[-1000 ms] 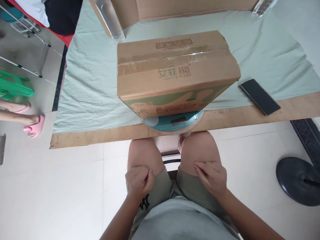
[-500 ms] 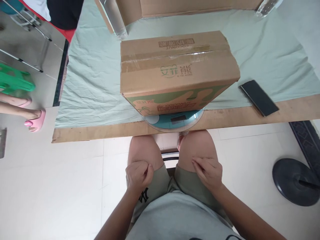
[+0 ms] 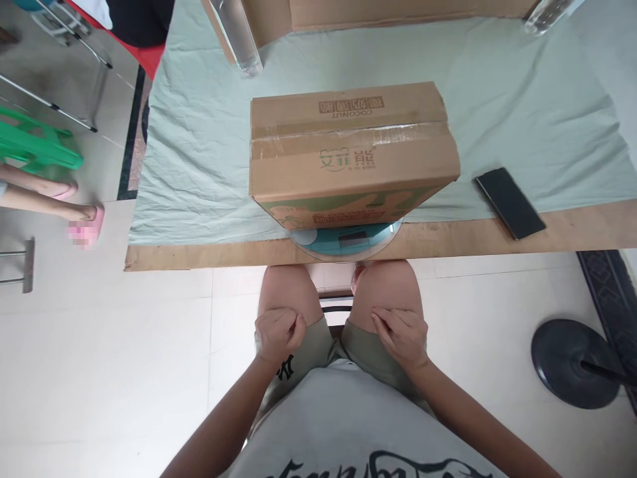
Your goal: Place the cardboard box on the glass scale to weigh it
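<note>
My left hand (image 3: 280, 334) rests on my left thigh, its fingers curled into a loose fist. On the other thigh lies my right hand (image 3: 401, 335), also closed, thumb against the curled fingers. Nothing shows in either one. Beyond my knees a taped cardboard carton (image 3: 348, 143), printed with "COCONUT" and green patterns, stands on a round glass scale (image 3: 343, 247) at the table's front edge. The carton hides most of the scale. Neither hand touches the carton or the scale.
A black phone (image 3: 510, 202) lies right of the carton on the green cloth (image 3: 199, 166). Behind stands an open cardboard piece (image 3: 398, 13) with clear bottles (image 3: 237, 36) at its sides. A green stool (image 3: 40, 139) and another person's feet (image 3: 82, 212) are at left. A black round base (image 3: 572, 362) stands at right.
The view has shifted slightly, so the carton and table sit a little differently in the picture. My hands stay closed on my thighs.
</note>
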`<state>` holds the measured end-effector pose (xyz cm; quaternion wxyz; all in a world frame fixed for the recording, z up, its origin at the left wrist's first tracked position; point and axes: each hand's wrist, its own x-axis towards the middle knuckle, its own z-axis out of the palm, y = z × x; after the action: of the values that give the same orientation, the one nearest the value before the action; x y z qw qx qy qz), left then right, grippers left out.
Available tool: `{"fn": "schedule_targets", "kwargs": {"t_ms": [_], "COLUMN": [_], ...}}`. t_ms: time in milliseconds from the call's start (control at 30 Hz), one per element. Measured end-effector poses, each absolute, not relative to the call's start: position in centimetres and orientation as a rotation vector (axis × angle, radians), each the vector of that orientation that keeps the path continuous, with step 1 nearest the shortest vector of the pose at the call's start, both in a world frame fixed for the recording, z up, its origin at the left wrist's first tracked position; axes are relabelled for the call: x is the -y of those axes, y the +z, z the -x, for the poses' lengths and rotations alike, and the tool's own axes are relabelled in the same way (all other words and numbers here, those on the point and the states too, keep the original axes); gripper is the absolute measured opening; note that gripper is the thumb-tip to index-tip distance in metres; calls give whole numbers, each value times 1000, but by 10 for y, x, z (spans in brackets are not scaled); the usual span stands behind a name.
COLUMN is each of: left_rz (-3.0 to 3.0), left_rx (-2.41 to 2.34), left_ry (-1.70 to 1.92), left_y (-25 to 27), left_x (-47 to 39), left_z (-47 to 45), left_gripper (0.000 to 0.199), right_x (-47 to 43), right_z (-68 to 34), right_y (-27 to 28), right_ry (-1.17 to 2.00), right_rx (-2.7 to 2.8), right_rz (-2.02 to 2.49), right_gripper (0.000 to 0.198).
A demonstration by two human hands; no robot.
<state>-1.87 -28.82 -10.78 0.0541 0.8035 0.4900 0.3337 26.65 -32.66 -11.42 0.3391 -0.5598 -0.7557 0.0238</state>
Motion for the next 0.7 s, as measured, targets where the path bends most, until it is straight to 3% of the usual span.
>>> {"fn": "schedule_targets", "kwargs": {"t_ms": [467, 600, 700], "left_rz": [-2277, -2060, -1881], "left_rx": [-1511, -1543, -1582], "left_ry": [995, 1121, 1276], "left_y": [-114, -89, -70], "left_x": [290, 268, 216], "left_z": [16, 26, 38], "left_gripper": [45, 42, 26], "right_x": [323, 303, 257], "right_z": [-267, -284, -312], "right_y": [-106, -92, -80], "right_ry": [209, 347, 383], "right_rx": [1860, 1702, 1555], "right_rz": [1520, 1580, 1583], "right_gripper": [12, 34, 57]}}
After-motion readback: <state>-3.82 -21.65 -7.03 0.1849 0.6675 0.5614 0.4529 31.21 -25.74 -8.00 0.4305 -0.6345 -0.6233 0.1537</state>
